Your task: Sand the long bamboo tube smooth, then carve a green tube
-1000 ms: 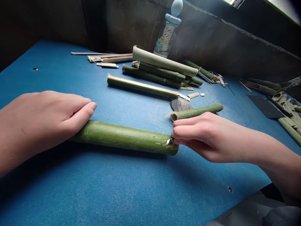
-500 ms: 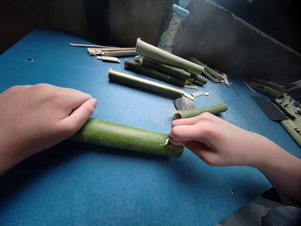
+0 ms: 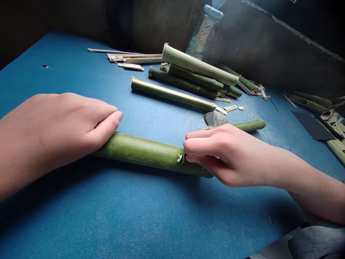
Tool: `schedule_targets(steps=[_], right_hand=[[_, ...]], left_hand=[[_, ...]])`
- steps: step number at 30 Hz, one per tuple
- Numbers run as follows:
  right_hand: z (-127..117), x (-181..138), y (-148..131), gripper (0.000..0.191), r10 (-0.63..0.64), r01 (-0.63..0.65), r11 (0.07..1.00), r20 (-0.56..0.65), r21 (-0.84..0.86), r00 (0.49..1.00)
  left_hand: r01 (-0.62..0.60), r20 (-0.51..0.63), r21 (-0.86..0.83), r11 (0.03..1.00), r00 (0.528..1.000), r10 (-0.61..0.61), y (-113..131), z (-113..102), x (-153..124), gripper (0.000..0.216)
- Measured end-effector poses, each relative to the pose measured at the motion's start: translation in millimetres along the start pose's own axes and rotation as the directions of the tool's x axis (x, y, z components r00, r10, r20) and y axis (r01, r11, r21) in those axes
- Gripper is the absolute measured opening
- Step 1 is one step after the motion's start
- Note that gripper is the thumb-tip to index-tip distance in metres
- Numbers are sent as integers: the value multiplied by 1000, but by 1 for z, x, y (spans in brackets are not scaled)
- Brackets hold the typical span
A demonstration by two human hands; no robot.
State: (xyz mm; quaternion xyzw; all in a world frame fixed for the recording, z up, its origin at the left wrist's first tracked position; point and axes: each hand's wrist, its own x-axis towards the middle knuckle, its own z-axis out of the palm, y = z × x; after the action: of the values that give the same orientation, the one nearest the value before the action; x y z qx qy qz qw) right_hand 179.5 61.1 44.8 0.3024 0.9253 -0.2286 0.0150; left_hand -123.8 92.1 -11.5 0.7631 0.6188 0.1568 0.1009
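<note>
A thick green bamboo tube (image 3: pixel 145 151) lies across the blue table in front of me. Wrapped over its left end is my left hand (image 3: pixel 67 126), fingers closed and thumb on top. Near the right end, my right hand (image 3: pixel 218 154) pinches a small blade (image 3: pixel 180 158), which shows only as a bright, dark-edged tip between fingers and bamboo. Curled green shavings gather at that tip. The rest of the blade is hidden by my fingers. Just behind my right hand is a thinner bamboo tube (image 3: pixel 250 125), partly covered by it.
A split bamboo length (image 3: pixel 172 95) and a stack of bamboo pieces (image 3: pixel 199 64) lie farther back. Sandpaper (image 3: pixel 217 118) with dust sits behind my right hand. A clear bottle (image 3: pixel 201 36) stands at the wall. More bamboo scraps and a dark sheet (image 3: pixel 312 125) are on the right.
My right hand has slid leftward along the bamboo tube with the blade, and the shavings bunch up farther left. My left hand keeps its hold. The whole view has shifted slightly.
</note>
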Motion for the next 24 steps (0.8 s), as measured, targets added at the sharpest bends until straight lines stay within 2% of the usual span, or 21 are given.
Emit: schedule_targets(steps=[3, 5, 8, 13, 20, 22, 24], right_hand=[[1, 5, -2, 16, 15, -15, 1000, -10, 5, 1000], [1, 11, -5, 16, 21, -21, 1000, -21, 11, 1000], [-1, 23, -8, 16, 9, -9, 1000, -19, 8, 1000], [-6, 42, -10, 20, -35, 35, 999, 17, 10, 999], [-7, 42, -10, 20, -25, 25, 999, 7, 23, 1000], [-6, 41, -9, 22, -25, 25, 999, -1, 35, 1000], [-5, 41, -7, 24, -18, 18, 999, -5, 46, 1000]], left_hand=[[-126, 57, 264, 956, 992, 115, 3, 0, -1, 55], [-130, 57, 284, 950, 991, 119, 6, -1, 0, 57], [-121, 47, 251, 960, 993, 112, 10, -2, 1, 54], [-39, 48, 110, 993, 998, 34, 18, -5, 0, 47], [-23, 46, 64, 998, 999, 20, 23, -6, 1, 53], [8, 54, 4, 1000, 998, -8, 23, -7, 2, 53], [38, 76, 16, 999, 996, -40, 23, -7, 3, 52]])
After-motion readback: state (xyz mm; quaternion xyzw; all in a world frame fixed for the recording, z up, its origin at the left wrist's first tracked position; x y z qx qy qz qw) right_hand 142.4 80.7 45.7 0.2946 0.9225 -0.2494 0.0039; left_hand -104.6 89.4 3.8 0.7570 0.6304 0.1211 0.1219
